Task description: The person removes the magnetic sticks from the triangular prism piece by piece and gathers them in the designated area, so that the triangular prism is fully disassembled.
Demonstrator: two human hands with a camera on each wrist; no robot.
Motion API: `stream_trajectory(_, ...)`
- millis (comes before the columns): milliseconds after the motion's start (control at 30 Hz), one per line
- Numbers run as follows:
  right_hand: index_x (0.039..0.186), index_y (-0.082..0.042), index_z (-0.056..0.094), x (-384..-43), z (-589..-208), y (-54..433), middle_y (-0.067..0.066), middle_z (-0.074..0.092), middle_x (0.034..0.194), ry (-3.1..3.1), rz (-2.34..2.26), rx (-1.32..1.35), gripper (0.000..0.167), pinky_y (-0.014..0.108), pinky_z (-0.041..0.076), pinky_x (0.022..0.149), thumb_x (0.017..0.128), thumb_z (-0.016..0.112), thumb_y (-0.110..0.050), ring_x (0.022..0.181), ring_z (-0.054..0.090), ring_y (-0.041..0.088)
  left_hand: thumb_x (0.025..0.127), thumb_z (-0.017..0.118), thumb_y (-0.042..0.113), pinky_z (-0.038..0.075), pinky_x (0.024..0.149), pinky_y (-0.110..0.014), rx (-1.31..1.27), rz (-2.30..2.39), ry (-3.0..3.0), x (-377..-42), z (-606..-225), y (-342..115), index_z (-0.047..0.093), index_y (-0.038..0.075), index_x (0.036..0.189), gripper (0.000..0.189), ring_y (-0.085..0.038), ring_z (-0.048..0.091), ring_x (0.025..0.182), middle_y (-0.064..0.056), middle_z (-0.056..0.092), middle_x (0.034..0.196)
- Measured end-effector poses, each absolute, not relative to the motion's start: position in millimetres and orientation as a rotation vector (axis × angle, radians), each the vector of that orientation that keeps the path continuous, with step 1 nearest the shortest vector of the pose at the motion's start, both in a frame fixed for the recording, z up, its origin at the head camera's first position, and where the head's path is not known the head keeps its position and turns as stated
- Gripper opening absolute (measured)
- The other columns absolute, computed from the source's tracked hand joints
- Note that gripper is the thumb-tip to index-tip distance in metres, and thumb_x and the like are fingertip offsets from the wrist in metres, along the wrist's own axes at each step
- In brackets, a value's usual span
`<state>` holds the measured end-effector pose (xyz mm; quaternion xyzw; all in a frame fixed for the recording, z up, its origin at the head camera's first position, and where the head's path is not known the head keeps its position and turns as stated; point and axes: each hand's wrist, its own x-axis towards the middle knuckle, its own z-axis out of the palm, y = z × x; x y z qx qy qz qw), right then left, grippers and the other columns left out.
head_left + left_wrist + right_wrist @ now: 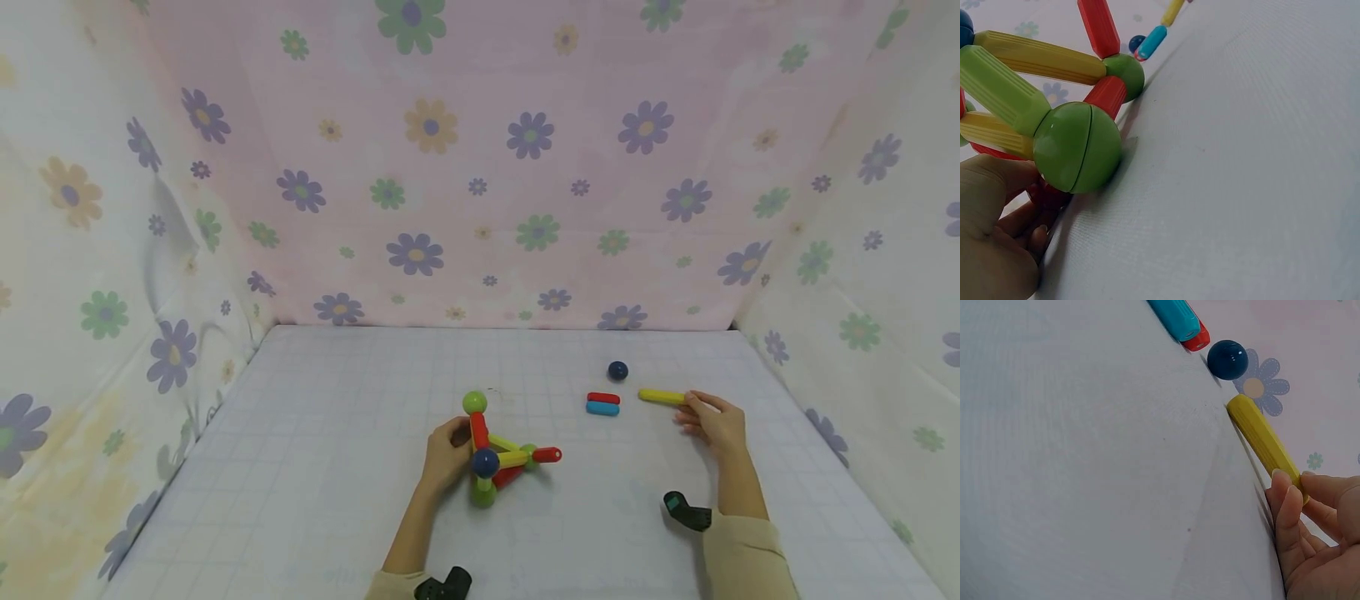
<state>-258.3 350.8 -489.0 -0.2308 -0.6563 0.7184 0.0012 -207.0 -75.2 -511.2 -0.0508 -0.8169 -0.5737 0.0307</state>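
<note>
Head view showed my right hand (716, 423) pinching the right end of a yellow stick (662, 397); its other end pointed left, near a loose blue ball (618, 371), red stick (603, 398) and blue stick (603, 409). My left hand (447, 454) held the toy (513, 458) by its left side.

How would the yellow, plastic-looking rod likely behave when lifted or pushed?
The yellow, plastic-looking rod seems stiff: it juts straight from the right grip. It's probably light, being pinched only near one end. Its lengthwise facets may curb rolling.
</note>
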Motion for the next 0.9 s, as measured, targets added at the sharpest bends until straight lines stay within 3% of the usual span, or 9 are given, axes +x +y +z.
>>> stream_trajectory(133,0.140,0.001,0.037,-258,-490,351,-0.008,0.068,0.066,-2.088,2.231,-0.712,0.054,0.022,0.053,0.055,0.094,0.056,-0.020,0.060,0.066,0.007,0.084,0.063,0.004,0.048,0.091,-0.042,-0.134,-1.773,-2.526,-206,-510,-75,0.064,-0.001,0.110,0.026,-0.031,0.060,0.104,-0.015,0.066,0.107)
stream_trajectory(367,0.145,0.005,0.026,-257,-495,350,-0.011,0.066,0.065,-2.155,2.142,-0.695,0.060,0.021,0.053,0.056,0.095,0.053,-0.016,0.060,0.066,0.006,0.084,0.063,0.004,0.048,0.090,-0.043,-0.137,-1.772,-2.528,-207,-509,-75,0.063,-0.002,0.110,0.027,-0.031,0.060,0.103,-0.016,0.066,0.107)
stream_trajectory(633,0.142,0.003,0.032,-249,-493,344,-0.012,0.066,0.065,-2.078,2.151,-0.716,0.060,0.021,0.052,0.054,0.092,0.058,-0.017,0.059,0.064,0.004,0.084,0.064,0.006,0.048,0.091,-0.042,-0.106,-1.769,-2.541,-208,-510,-74,0.064,0.000,0.110,0.027,-0.030,0.060,0.103,-0.014,0.066,0.108)
stream_trajectory(900,0.120,-0.006,0.052,-239,-480,324,-0.014,0.064,0.072,-2.200,2.095,-0.595,0.035,0.019,0.052,0.060,0.091,0.062,-0.024,0.066,0.062,0.001,0.084,0.064,0.004,0.048,0.089,-0.043,-0.139,-1.759,-2.530,-206,-509,-75,0.063,-0.003,0.109,0.027,-0.031,0.061,0.101,-0.016,0.066,0.106)
